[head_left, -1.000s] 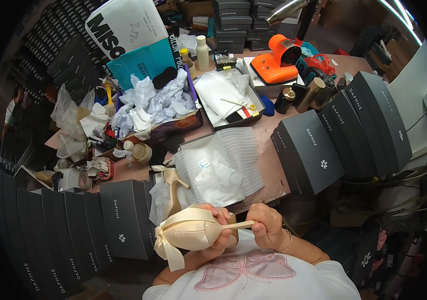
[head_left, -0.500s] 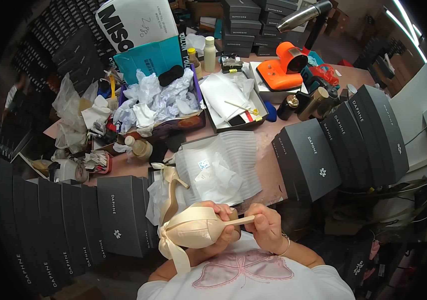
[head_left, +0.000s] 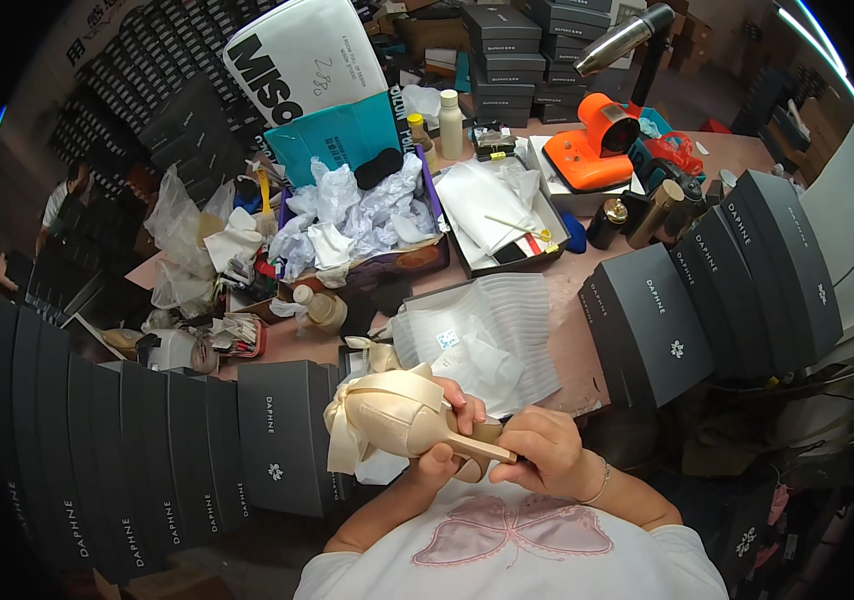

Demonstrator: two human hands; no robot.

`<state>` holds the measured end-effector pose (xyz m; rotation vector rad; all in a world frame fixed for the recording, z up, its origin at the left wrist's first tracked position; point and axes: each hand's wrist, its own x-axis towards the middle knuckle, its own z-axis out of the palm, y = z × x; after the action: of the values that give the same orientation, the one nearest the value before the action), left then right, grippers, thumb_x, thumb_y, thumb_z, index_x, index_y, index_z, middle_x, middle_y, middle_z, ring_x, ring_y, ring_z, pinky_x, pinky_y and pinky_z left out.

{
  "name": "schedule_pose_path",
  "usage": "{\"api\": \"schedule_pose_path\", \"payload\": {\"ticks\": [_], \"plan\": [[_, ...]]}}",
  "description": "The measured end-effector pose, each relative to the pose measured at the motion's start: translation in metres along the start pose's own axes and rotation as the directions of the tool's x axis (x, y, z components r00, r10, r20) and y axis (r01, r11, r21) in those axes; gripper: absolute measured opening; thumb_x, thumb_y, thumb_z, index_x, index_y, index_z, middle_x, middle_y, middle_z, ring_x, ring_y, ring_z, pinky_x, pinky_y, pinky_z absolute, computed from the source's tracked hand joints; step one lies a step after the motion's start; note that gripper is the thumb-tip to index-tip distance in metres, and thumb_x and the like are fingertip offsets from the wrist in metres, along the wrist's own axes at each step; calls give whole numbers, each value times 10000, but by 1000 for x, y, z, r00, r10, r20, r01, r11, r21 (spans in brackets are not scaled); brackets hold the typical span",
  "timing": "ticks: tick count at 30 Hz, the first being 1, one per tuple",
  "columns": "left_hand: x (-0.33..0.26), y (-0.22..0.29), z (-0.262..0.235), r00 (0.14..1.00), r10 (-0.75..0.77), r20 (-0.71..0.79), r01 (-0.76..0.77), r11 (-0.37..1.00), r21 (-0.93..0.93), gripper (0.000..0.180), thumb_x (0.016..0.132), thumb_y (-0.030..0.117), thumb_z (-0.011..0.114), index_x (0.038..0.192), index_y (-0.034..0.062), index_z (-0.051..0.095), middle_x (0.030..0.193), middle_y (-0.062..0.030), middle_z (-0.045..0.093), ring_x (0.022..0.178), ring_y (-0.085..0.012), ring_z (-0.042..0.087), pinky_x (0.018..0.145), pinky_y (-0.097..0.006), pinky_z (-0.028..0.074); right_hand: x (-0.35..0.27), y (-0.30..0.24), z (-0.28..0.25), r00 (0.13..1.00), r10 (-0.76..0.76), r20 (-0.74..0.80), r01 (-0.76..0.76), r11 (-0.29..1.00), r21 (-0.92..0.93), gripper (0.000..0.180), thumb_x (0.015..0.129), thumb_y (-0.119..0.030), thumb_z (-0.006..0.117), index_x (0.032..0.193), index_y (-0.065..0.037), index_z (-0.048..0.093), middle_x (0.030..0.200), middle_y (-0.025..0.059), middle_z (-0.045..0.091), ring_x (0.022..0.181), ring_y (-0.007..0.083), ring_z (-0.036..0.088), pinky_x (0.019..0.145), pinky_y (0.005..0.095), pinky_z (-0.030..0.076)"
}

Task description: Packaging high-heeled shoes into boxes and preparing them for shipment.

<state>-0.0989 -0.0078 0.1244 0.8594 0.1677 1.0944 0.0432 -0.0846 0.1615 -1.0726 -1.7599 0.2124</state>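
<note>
I hold a cream satin high-heeled shoe [head_left: 397, 410] with a large ribbon bow [head_left: 349, 430] above the near side of the table. My left hand [head_left: 431, 470] is closed round its middle, fingers on the far side and thumb on the near side. The slim heel [head_left: 479, 447] points right and slightly down toward me. At the heel's tip my right hand [head_left: 549, 452] is closed, its fingertips pressed there. A second cream shoe [head_left: 375, 352] lies just beyond, mostly hidden by the first. Behind it, an open box holds a white foam sheet [head_left: 522, 330] and tissue paper [head_left: 477, 365].
Dark grey shoe boxes stand in rows on the left [head_left: 282, 430] and right [head_left: 652, 320]. Farther back are a purple-edged box of crumpled tissue [head_left: 347, 215], a shallow tray with papers [head_left: 487, 205], an orange hot-air device [head_left: 592, 150] and several bottles [head_left: 450, 125].
The whole view has shifted, so the scene sits farther right. The held shoe has turned; its heel now slopes down rather than slightly up. Both hands still hold it.
</note>
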Motion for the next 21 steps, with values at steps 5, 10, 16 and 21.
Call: {"api": "schedule_pose_path", "payload": {"ticks": [5, 10, 16, 21], "plan": [[0, -2, -2, 998, 58, 24, -60, 994, 87, 651, 747, 459, 715, 1078, -10, 408, 994, -54, 421, 748, -125, 486, 736, -314, 425, -4, 5, 9, 997, -36, -67, 36, 999, -1, 326, 877, -350, 638, 886, -34, 557, 741, 76, 547, 574, 220, 554, 486, 305, 456], [-1, -6, 2, 987, 149, 61, -154, 984, 84, 604, 775, 346, 738, 1136, 30, 371, 1007, -55, 427, 771, -135, 481, 740, -339, 441, -11, 11, 11, 991, -43, -123, 48, 998, 31, 328, 945, -342, 537, 854, -27, 537, 712, 77, 511, 543, 215, 527, 464, 310, 430], [-7, -5, 2, 962, 235, 139, -250, 962, 108, 566, 782, 225, 751, 1158, 55, 363, 1016, -71, 462, 743, -154, 506, 685, -336, 457, -12, 3, 8, 985, 28, -168, -2, 988, 155, 345, 978, -332, 483, 822, -27, 520, 682, 72, 487, 523, 207, 509, 447, 309, 397], [-5, 1, 14, 981, 172, 85, -177, 982, 61, 520, 780, 199, 751, 1123, 42, 393, 913, -83, 504, 753, -156, 508, 691, -312, 448, -12, -3, 11, 971, 169, -168, -111, 945, 308, 346, 988, -314, 461, 800, -26, 504, 670, 67, 476, 502, 176, 465, 455, 296, 371]]}}
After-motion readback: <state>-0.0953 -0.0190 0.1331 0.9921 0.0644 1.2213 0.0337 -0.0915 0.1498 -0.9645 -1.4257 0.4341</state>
